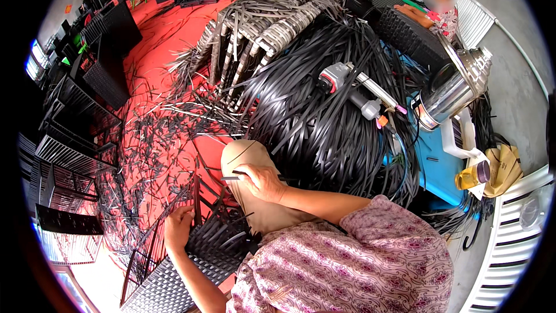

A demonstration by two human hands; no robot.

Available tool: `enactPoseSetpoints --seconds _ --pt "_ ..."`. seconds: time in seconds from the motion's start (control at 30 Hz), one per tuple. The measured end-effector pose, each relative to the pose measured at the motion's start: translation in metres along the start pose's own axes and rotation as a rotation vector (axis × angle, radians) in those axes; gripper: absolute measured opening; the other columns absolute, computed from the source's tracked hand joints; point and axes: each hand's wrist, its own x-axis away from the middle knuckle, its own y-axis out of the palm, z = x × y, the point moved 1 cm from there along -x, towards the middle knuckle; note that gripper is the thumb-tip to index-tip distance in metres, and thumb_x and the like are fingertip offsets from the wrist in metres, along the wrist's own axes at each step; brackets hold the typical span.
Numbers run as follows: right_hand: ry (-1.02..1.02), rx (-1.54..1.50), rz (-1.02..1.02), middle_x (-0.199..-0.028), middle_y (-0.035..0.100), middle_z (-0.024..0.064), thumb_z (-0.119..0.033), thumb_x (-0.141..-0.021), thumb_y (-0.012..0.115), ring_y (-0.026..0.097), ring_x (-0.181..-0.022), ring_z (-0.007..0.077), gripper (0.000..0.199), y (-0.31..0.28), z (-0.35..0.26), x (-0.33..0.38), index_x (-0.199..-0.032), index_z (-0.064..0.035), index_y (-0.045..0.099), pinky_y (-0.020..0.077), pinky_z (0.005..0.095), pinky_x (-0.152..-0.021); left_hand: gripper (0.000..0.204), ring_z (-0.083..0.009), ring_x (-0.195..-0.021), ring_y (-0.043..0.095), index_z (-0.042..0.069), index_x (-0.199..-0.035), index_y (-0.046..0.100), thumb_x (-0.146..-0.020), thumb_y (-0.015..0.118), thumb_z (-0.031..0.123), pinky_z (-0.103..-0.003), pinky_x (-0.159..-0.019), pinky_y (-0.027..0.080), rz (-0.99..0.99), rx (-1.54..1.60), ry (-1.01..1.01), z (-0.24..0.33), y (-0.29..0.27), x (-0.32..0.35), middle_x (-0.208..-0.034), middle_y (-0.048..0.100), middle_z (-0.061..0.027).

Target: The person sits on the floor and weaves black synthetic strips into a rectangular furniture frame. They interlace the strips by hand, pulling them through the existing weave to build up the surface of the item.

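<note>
"Wicker-woven frame (217, 246) is lying near left. How's it handling?"
"Probably stiffly; grasp its bars (197, 200). Right grip (262, 183) is pinching a flat, likely springy strip (231, 178); left grip (178, 229), I can't tell."

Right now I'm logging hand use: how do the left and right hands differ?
The right hand pinches a dark strip; whether the left hand grips anything is unclear. The right hand, higher in the picture, is over the tan-trousered knee; the left hand, lower, is beside the dark woven piece. Both are bare, with bent fingers.
</note>
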Motion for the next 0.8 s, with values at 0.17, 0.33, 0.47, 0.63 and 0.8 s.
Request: enactPoseSetpoints --seconds 0.17,0.33,0.47,0.63,0.8 --pt "0.026 -0.001 -0.015 -0.097 0.07 0.0125 -0.009 -0.097 0.06 0.07 -0.085 0.0357 0.019 0.001 0.0 0.001 -0.117 -0.0093 0.059 0.0562 0.046 -0.075 0.028 -0.0151 -0.065 0.062 -0.001 -0.108 0.075 -0.089 0.068 0.017 -0.033 -0.064 0.049 0.019 -0.041 0.029 0.002 -0.001 0.002 -0.073 0.07 -0.0121" --pt "-0.008 0.013 0.009 -0.098 0.07 0.013 -0.01 -0.098 0.059 0.07 -0.085 0.0357 0.019 -0.001 0.001 0.001 -0.117 -0.0096 0.059 0.0564 0.046 -0.075 0.028 -0.0157 -0.064 0.062 -0.001 -0.108 0.075 -0.089 0.069 0.018 -0.033 -0.064 0.048 0.027 -0.008 0.03 0.0 0.001 0.003 -0.071 0.069 -0.012" --pt "-0.018 0.013 0.029 -0.098 0.071 0.0131 -0.01 -0.097 0.06 0.07 -0.085 0.0355 0.02 0.0 0.003 0.003 -0.117 -0.0099 0.059 0.0565 0.0459 -0.076 0.028 -0.0169 -0.064 0.062 0.0 -0.108 0.076 -0.089 0.069 0.02 -0.034 -0.064 0.049 0.037 -0.031 0.027 0.004 0.003 0.005 -0.072 0.069 -0.0122" --pt "-0.01 0.037 0.021 -0.098 0.072 0.0125 -0.011 -0.097 0.06 0.071 -0.085 0.0351 0.02 0.003 0.003 0.004 -0.117 -0.0105 0.06 0.0567 0.0459 -0.076 0.029 -0.0199 -0.068 0.067 0.001 -0.109 0.076 -0.089 0.068 0.02 -0.035 -0.066 0.05 0.042 -0.047 0.049 0.003 0.003 0.006 -0.076 0.071 -0.0148" --pt "0.06 0.046 -0.021 -0.101 0.072 0.0126 -0.014 -0.098 0.06 0.071 -0.086 0.0357 0.021 0.008 0.006 0.013 -0.119 -0.0108 0.06 0.0567 0.0466 -0.076 0.029 -0.0273 -0.076 0.072 0.001 -0.109 0.076 -0.09 0.069 0.021 -0.038 -0.073 0.053 0.021 -0.103 -0.016 0.006 0.004 0.005 -0.083 0.073 -0.0187"
